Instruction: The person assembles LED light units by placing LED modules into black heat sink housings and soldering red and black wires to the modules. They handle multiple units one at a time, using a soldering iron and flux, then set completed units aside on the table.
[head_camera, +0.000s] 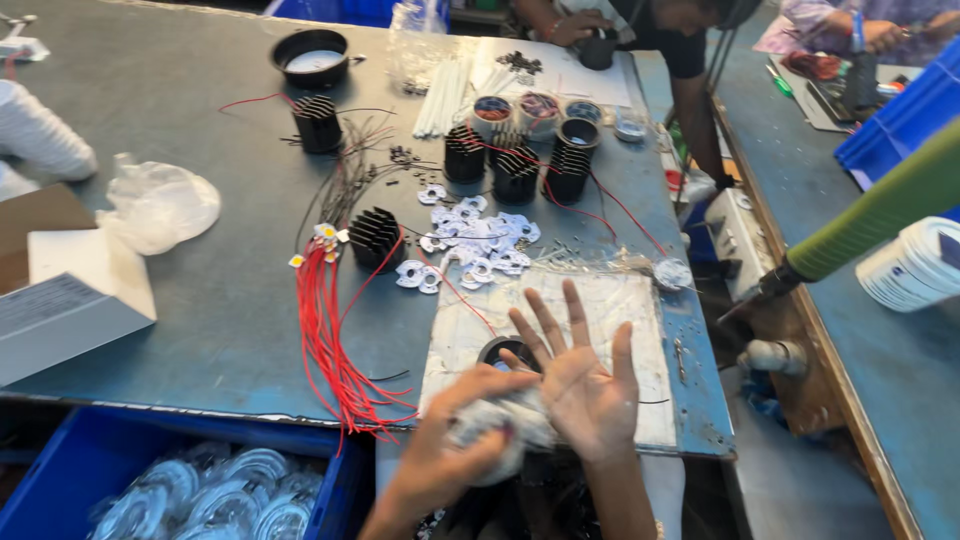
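Observation:
My left hand (440, 455) is closed around a crumpled white cloth (500, 425) near the table's front edge. It presses the cloth against the palm of my right hand (585, 380), which is held up, palm toward me, fingers spread. Just behind my hands a black ring-shaped part (500, 350) lies on a white mat (640, 330). A bundle of red wires (325, 330) lies to the left of the mat.
Black finned heat sinks (375, 235) and small white discs (480, 240) cover the grey table (200, 310). A blue bin (60, 470) of clear lenses sits below left. A green-handled tool (870, 215) hangs at right. Other people work at the far end.

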